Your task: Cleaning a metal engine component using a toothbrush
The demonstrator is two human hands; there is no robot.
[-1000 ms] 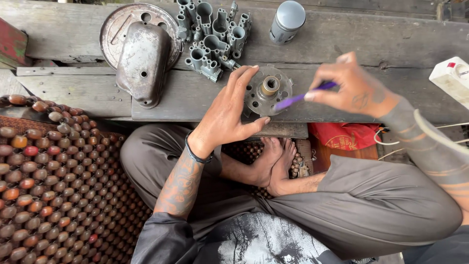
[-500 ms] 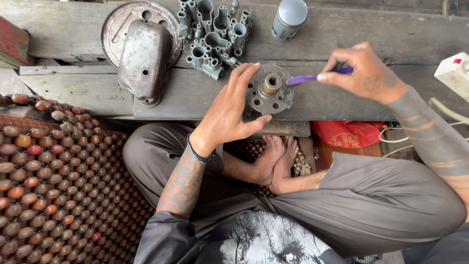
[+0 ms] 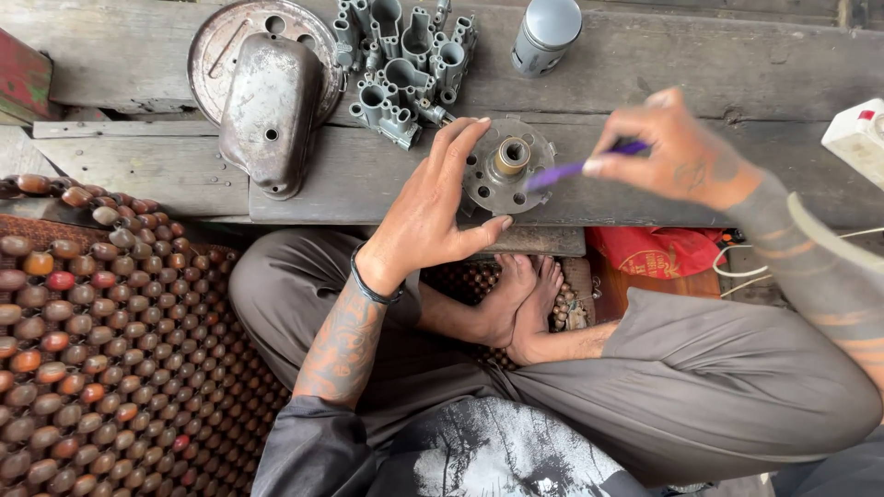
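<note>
A: We're looking straight down at the bench [image 3: 645, 64], weathered planks, and our left hand [image 3: 433, 207] is on the disc [image 3: 506, 166].

B: Fingers spread along its left rim, thumb tucked under the lower edge. So that hand is clasping the disc, holding it at the front edge of the bench, above our crossed legs.

A: It's a round metal disc with holes around it and a brass hub in the middle. And our right hand [image 3: 681, 156]?

B: Closed around a purple brush [image 3: 589, 166], pinched between thumb and fingers. The hand is blurred, but the tip points left and sits just beside the hub; we can't tell if it touches.

A: Farther back on the bench we've got a cluster of grey castings [image 3: 405, 64], just above the disc.

B: To their left a dull metal cover [image 3: 272, 115] lies over a round plate [image 3: 221, 46].

A: And a small can [image 3: 546, 35] stands to the right of the castings.

B: On our left, a beaded mat [image 3: 101, 350] of brown and red beads. A red bag [image 3: 658, 250] lies under the bench edge, beside our right knee, and a white box [image 3: 856, 138] sits at the far right.
</note>
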